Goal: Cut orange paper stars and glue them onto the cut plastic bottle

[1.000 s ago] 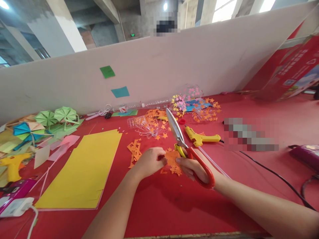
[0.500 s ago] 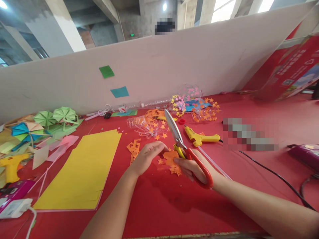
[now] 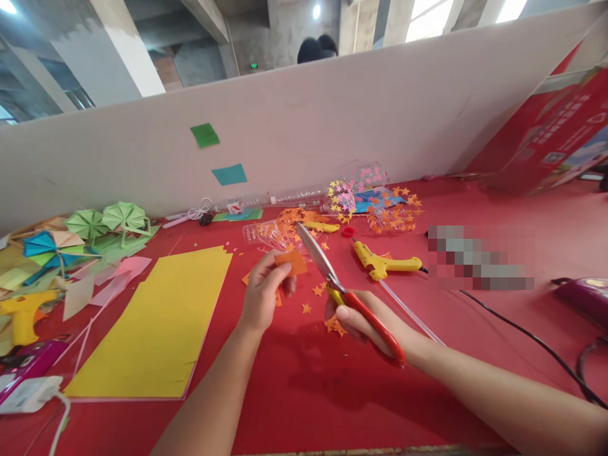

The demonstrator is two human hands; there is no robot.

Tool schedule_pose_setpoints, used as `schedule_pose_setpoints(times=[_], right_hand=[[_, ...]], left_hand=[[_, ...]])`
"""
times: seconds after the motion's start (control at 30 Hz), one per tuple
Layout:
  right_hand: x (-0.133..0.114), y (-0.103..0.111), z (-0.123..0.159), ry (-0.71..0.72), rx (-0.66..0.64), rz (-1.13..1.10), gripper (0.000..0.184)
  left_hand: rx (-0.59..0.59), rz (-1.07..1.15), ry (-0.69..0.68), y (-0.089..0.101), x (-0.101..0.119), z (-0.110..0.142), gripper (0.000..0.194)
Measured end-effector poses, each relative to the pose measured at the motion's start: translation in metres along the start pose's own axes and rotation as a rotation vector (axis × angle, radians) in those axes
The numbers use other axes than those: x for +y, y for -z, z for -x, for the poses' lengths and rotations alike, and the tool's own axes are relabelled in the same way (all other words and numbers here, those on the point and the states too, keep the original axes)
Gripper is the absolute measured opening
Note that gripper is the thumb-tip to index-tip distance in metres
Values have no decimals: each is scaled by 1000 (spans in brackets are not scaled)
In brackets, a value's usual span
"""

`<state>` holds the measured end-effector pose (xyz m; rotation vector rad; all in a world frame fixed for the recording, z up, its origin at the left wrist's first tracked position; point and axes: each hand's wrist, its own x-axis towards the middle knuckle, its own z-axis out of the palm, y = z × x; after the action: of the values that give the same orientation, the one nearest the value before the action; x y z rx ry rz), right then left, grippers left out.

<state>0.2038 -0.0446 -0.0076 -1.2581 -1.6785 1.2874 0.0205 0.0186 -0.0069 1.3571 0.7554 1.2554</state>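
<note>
Between its thumb and fingers, my left hand (image 3: 263, 288) pinches a small piece of orange paper (image 3: 293, 262). My right hand (image 3: 363, 320) grips scissors (image 3: 375, 326) with red and yellow handles, their blades pointing up and away to the left, close to the paper. The blades look closed together. Below the hands, a small pile of orange paper stars (image 3: 335, 325) lies on the red table (image 3: 294, 405), with a single star (image 3: 306, 308) beside it. Orange scraps with cut-outs lie partly hidden behind my left hand.
At left lie yellow paper sheets (image 3: 156, 323), folded green paper umbrellas (image 3: 124, 217) and a yellow glue gun (image 3: 23, 316). Another glue gun (image 3: 384, 263) with a cable lies right. Behind are star-covered clear plastic pieces (image 3: 394, 212), a yellow cutter (image 3: 320, 227) and a white partition (image 3: 294, 126).
My left hand has taken the orange paper piece up from the table and moved slightly left with it. The scissors have shifted a little left and lower.
</note>
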Motion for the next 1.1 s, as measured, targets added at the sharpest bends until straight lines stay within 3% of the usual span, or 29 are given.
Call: schedule_pose_setpoints(times=[0.13,0.23,0.63,0.9,1.1], right_hand=[[1,-2,0,-12,-74,67,67],[4,-2,-2,-54,-92,91,67],[10,-3,-3,-85,-88,104,60],[8,-4,-2,-68,-87,112,62],[6,-3,-2,-53,-96,107,62]], left_hand=[[204,25,-81,2,2,-4,17],[263,36,-110,1,3,-5,15],[332,30,-121,-1,-1,-7,14],[226,6,-49,-2,2,-3,17],[219,-21,-57,-2,2,-2,16]])
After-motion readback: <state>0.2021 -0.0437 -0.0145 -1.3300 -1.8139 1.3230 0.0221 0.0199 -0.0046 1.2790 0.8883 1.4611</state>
